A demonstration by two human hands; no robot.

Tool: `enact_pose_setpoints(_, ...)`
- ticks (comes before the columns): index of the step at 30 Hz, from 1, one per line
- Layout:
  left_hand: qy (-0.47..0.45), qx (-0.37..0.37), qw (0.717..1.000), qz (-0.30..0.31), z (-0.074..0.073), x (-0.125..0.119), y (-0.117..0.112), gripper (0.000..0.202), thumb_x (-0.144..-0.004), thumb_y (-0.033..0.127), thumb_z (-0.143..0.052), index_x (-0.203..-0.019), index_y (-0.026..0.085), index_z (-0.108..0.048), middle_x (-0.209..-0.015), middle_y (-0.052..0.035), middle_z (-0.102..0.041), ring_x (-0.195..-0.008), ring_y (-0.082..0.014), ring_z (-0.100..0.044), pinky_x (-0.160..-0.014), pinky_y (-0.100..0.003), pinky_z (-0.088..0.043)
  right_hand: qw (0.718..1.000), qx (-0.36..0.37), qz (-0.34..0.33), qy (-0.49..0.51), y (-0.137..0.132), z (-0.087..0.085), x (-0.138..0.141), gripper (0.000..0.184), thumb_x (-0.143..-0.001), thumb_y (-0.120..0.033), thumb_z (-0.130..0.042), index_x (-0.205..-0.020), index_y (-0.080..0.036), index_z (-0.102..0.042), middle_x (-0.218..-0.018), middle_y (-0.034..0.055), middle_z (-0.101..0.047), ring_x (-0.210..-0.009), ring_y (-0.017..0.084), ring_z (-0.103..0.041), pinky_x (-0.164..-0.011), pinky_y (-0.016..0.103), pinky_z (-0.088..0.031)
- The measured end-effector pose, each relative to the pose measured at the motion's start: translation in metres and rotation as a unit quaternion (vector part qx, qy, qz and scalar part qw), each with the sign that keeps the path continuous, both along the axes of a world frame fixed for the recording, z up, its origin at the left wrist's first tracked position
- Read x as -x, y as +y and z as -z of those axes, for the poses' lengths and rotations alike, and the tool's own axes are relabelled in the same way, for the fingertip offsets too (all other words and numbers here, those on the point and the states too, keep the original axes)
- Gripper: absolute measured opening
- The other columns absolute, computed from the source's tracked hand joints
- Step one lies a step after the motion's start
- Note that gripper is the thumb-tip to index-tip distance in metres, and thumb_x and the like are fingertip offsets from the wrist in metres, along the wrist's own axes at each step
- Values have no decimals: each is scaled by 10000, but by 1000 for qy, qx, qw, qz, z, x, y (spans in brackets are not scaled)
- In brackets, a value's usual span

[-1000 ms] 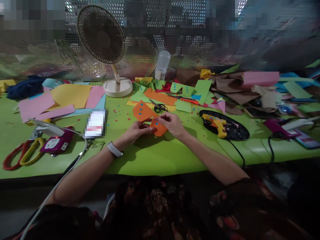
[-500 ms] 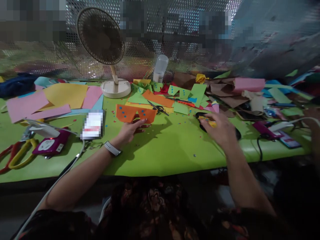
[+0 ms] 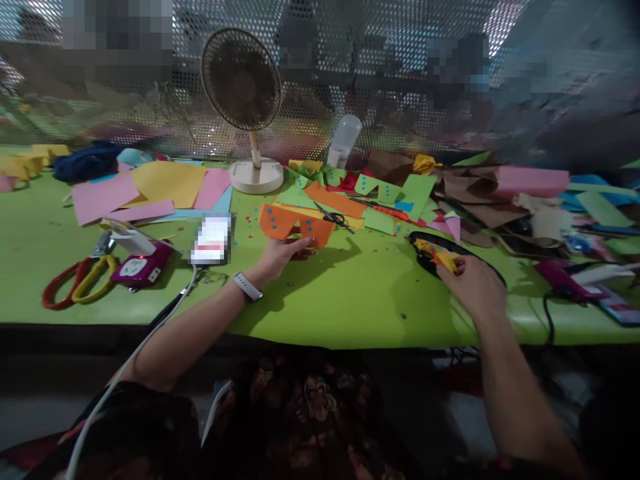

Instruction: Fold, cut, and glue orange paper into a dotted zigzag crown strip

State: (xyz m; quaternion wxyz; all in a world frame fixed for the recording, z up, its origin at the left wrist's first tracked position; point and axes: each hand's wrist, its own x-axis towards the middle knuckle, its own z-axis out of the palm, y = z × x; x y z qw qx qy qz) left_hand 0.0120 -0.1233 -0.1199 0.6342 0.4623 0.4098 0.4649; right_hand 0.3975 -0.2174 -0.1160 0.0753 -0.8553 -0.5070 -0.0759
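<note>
My left hand [image 3: 283,257] is closed on the lower edge of an orange paper mask [image 3: 283,223], cut with a notch and dotted with blue. The mask is held just above the green table. My right hand [image 3: 473,283] is at a black oval dish [image 3: 487,265], its fingers closed on a crumpled yellow-orange piece [image 3: 447,259] there; whether that is paper or a packet I cannot tell. Behind the mask lie black-handled scissors [image 3: 336,217] and a green paper mask [image 3: 377,189] with blue dots.
A fan [image 3: 255,175] and a clear bottle [image 3: 345,141] stand at the back. On the left are large red-and-yellow-handled scissors [image 3: 95,280], a purple adapter [image 3: 145,267] and a phone [image 3: 213,239], its white cable crossing my left forearm. Paper scraps [image 3: 533,181] pile up at right.
The view has swung left, so the table's things sit further right. My right hand has drawn back a little over the dish, its fingers now on the yellow-orange piece. The left still holds the mask.
</note>
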Motion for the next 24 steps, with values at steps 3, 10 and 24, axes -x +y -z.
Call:
enact_pose_setpoints(3,-9,2,1000,3,1,0,0,367,-755,234,-781,-1068,161,-605,-947,-95,-770,-661,-163,-732,-608,-256,-584,999,-5,12,29,3,4,-3,478,-837,-449,-546,-1196,-134,-560,-1064,178,-656,-972,315,-618,-769,385,-446)
enact_pose_setpoints(10,-22,1,1000,19,0,0,-1,367,-730,254,-801,-1035,148,-626,-931,-102,-768,-669,-170,-729,-641,-279,-591,972,-212,-10,97,6,22,-11,542,-759,-352,-522,-1259,-150,-458,-1148,175,-599,-1037,318,-597,-871,441,-477)
enact_pose_setpoints(24,-19,-13,999,31,3,3,1,396,-734,250,-798,-1089,151,-653,-953,-117,-765,-762,-182,-732,-718,-284,-577,657,-226,-224,684,41,-30,114,233,-654,-280,-719,-837,-254,-578,-699,-32,-629,-481,102,-529,-398,231,-369)
